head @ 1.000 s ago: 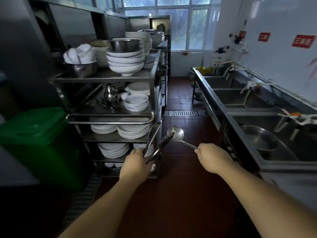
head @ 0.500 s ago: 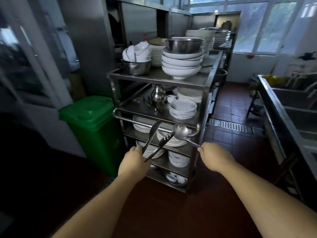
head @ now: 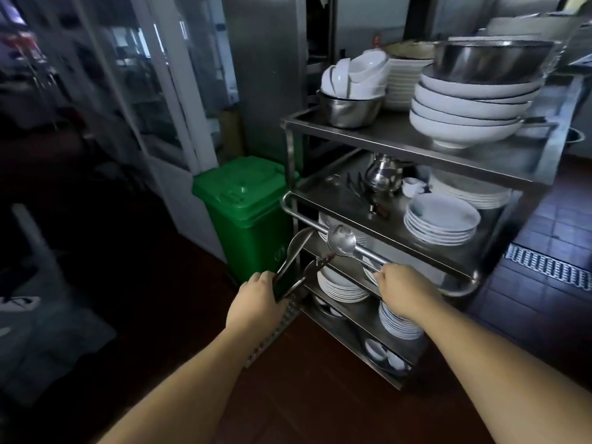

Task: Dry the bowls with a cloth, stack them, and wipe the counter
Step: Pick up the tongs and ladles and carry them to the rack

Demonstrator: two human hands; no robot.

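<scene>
My left hand (head: 256, 299) gripped tongs (head: 296, 267) and my right hand (head: 405, 291) gripped a ladle (head: 341, 241), probably to shelve them. Behind, the white bowls (head: 464, 107) sat stacked on the rack's (head: 384, 136) top shelf.

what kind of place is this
Most likely a commercial kitchen's dish area: a steel rack loaded with stacked white bowls and plates, a metal mixing bowl, and a green bin beside it.

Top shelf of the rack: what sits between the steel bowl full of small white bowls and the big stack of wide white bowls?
In the head view, a stack of white dishes stands between the steel bowl and the wide bowl stack, set further back.
</scene>
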